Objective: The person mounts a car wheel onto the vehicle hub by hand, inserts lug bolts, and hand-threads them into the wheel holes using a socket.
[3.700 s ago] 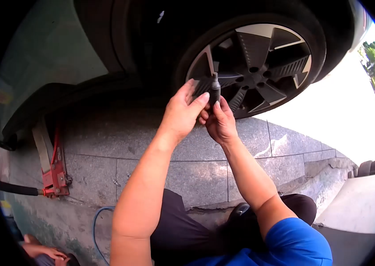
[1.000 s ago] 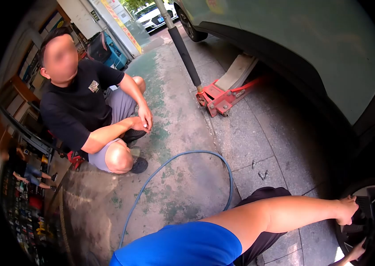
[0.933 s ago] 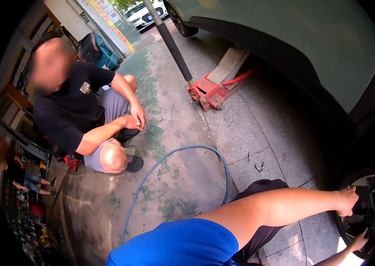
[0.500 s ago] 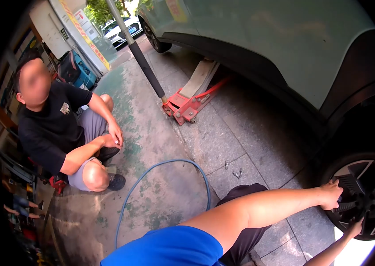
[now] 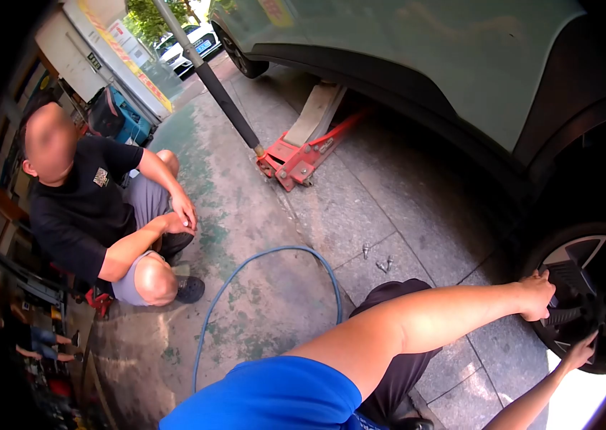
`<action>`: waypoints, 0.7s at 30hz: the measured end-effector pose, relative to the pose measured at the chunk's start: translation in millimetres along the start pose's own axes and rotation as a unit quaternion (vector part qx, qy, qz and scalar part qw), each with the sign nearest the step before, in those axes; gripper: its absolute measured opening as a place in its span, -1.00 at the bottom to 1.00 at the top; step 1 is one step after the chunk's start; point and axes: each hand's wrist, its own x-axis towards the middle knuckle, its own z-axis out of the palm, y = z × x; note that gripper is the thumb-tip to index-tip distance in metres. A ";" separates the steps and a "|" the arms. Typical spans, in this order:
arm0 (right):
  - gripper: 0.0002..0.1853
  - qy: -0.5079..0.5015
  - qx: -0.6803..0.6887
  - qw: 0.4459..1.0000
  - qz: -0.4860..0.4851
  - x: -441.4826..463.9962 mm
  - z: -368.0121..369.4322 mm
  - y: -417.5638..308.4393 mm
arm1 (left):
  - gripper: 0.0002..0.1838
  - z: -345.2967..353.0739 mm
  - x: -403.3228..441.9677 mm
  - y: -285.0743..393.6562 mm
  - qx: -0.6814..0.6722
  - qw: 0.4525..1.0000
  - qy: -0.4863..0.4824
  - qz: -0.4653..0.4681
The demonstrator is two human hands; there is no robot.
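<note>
My left hand [image 5: 535, 296] is at the left side of the wheel [image 5: 593, 301], its fingers curled round something dark that I cannot make out. Lower down, my right hand [image 5: 581, 351] reaches up to the spokes near the hub, fingers drawn together; what they hold, if anything, is too small to tell. The wheel has black and silver spokes and sits under the arch of the pale green car [image 5: 418, 64]. Several small metal pieces [image 5: 385, 264] lie on the grey paving to the left of my knee.
A red floor jack [image 5: 292, 159] with a long handle stands under the car's side. A blue hose [image 5: 228, 281] loops over the floor. Another person [image 5: 88, 208] in a black shirt squats at the left. A second person is farther back. A white car [image 5: 190, 49] stands behind.
My view has turned from the wheel to the left, then slightly back right. Both hands, earlier together on a dark cylindrical tool, are now apart at the wheel.
</note>
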 end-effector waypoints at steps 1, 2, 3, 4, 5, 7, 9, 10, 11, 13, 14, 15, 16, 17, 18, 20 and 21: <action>-0.29 -0.001 -0.002 1.000 0.000 -2.5 -0.7 1.8 | -0.37 0.9 1.1 -0.1 -0.002 1.000 -0.001 -0.001; -0.28 0.011 -0.054 0.997 -0.049 -6.1 1.5 3.6 | -0.37 2.4 3.3 -0.8 -0.004 1.000 0.005 -0.001; -0.27 0.021 -0.105 0.989 -0.098 -11.1 5.7 5.3 | -0.36 4.6 4.9 -2.7 -0.006 1.000 0.012 -0.004; -0.28 0.033 -0.118 0.987 -0.108 -0.3 12.0 18.6 | -0.35 7.1 6.6 -2.2 -0.008 1.000 0.017 -0.011; -0.26 -0.026 0.091 0.996 -0.004 11.0 19.7 30.8 | -0.35 10.4 7.4 -0.7 -0.009 1.000 0.018 -0.020; -0.27 -0.060 0.214 0.966 0.130 16.3 17.8 36.9 | -0.33 8.3 5.8 -3.2 -0.021 1.000 0.003 0.002; -0.30 -0.120 0.403 0.826 0.377 18.7 18.8 24.5 | -0.31 13.1 10.8 -8.9 -0.019 1.000 0.004 0.007; -0.36 -0.040 0.200 0.970 0.130 10.6 13.2 9.6 | -0.30 14.4 13.5 -11.0 -0.018 1.000 0.008 0.003; -0.41 0.054 -0.027 0.989 -0.138 2.5 5.7 2.0 | -0.29 13.8 15.9 -12.3 -0.022 1.000 0.008 0.003; -0.37 0.076 0.004 0.939 -0.335 41.1 34.5 54.4 | -0.28 14.3 18.9 -11.8 -0.027 1.000 0.012 -0.001; -0.36 0.051 -0.052 0.965 -0.250 47.1 33.9 64.9 | -0.27 16.0 20.2 -11.2 -0.024 1.000 0.020 0.000; -0.36 0.028 -0.105 0.981 -0.160 50.3 37.1 74.7 | -0.27 15.8 20.5 -13.2 -0.016 1.000 0.026 0.001; -0.36 0.026 -0.108 0.981 -0.160 51.2 43.9 81.6 | -0.27 15.8 19.6 -16.1 -0.019 1.000 0.025 0.000; -0.37 -0.045 0.189 0.976 0.097 40.7 42.1 67.1 | -0.27 15.4 17.9 -16.6 -0.018 1.000 0.018 -0.005; -0.38 -0.101 0.460 0.816 0.336 29.7 34.1 45.2 | -0.27 14.2 17.6 -14.9 -0.015 1.000 0.009 -0.004; -0.30 -0.020 0.066 0.996 -0.049 25.3 16.3 35.3 | -0.30 3.8 7.1 -11.2 -0.007 1.000 0.002 -0.014; -0.32 -0.005 -0.018 0.998 -0.056 -9.8 -2.5 -17.7 | -0.31 2.7 6.1 -10.7 -0.005 1.000 0.007 -0.017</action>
